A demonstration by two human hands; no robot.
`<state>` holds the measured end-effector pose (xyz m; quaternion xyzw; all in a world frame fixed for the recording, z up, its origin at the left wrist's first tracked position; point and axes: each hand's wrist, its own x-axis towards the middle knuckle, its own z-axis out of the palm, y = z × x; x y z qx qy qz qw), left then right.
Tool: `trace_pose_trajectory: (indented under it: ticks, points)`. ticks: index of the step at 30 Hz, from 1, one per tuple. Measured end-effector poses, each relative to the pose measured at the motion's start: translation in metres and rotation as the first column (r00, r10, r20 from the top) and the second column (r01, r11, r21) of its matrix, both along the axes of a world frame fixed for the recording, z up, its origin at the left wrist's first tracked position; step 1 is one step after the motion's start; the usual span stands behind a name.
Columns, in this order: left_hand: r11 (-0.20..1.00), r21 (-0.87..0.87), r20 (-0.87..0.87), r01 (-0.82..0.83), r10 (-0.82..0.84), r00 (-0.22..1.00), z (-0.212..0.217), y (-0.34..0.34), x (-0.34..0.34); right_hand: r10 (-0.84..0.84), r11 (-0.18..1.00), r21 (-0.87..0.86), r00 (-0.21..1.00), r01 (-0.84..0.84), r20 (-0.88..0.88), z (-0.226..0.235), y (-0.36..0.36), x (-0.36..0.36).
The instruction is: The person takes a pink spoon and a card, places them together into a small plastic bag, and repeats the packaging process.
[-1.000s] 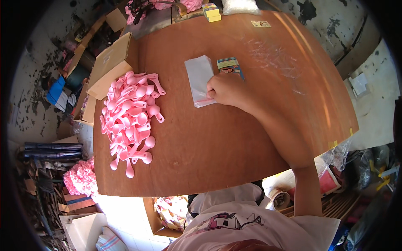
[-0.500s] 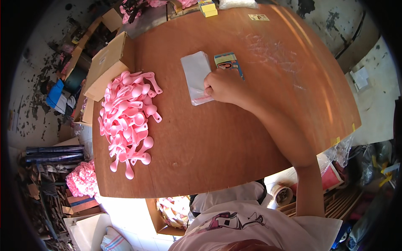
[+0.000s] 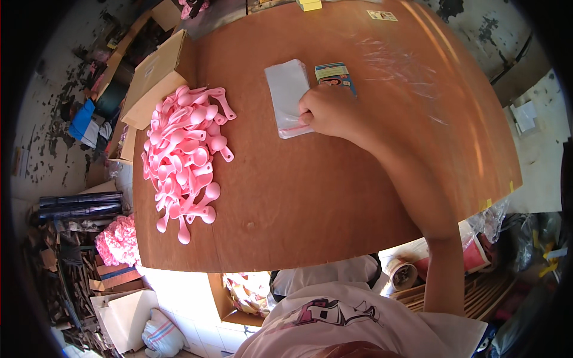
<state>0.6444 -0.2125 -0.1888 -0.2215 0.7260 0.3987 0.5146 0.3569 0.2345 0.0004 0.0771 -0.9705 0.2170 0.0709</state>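
Observation:
My right hand (image 3: 332,112) is closed, its fingertips at the right edge of a stack of clear plastic bags (image 3: 283,95) lying on the brown wooden table (image 3: 268,197). Whatever the curled fingers pinch, if anything, is hidden from view. Just beyond the hand lies a stack of printed cards (image 3: 332,73) in blue and yellow, partly covered by it. To the left spreads a large heap of pink plastic spoons (image 3: 182,158) with short holed handles. My left hand is out of sight.
An open cardboard box (image 3: 160,74) stands behind the spoons at the table's left edge. Loose clear plastic film (image 3: 400,65) lies at the far right. A small printed card (image 3: 382,16) and a yellow block (image 3: 310,5) are near the far edge.
The whole view has shifted, so the table and its things sit slightly higher and further right. My right hand stays closed at the bags' edge.

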Motion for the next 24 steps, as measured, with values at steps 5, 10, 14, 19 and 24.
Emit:
trace_pose_trajectory:
  ticks: [5,10,14,19,24]
  points:
    - [1.000,0.000,0.005,-0.007,0.007,1.000,0.002,0.000,0.006,-0.008,1.000,-0.021,1.000,0.008,0.003,0.002,0.001,0.001]
    - [1.000,-0.002,0.006,-0.011,0.011,1.000,0.002,-0.001,0.011,-0.006,1.000,0.008,0.994,0.005,0.105,0.013,-0.001,0.002]
    - [1.000,0.004,0.010,-0.014,0.014,1.000,0.002,-0.001,0.015,0.000,1.000,-0.002,0.996,0.000,0.090,0.013,0.000,0.001]
    - [1.000,0.011,0.007,-0.009,0.009,1.000,0.003,-0.004,0.020,-0.026,0.999,-0.022,0.995,0.028,0.097,0.018,-0.002,0.001]
    - [0.998,0.022,0.003,0.059,-0.059,0.998,0.009,-0.005,0.021,0.009,0.999,-0.040,1.000,-0.009,0.004,0.017,-0.002,0.007]
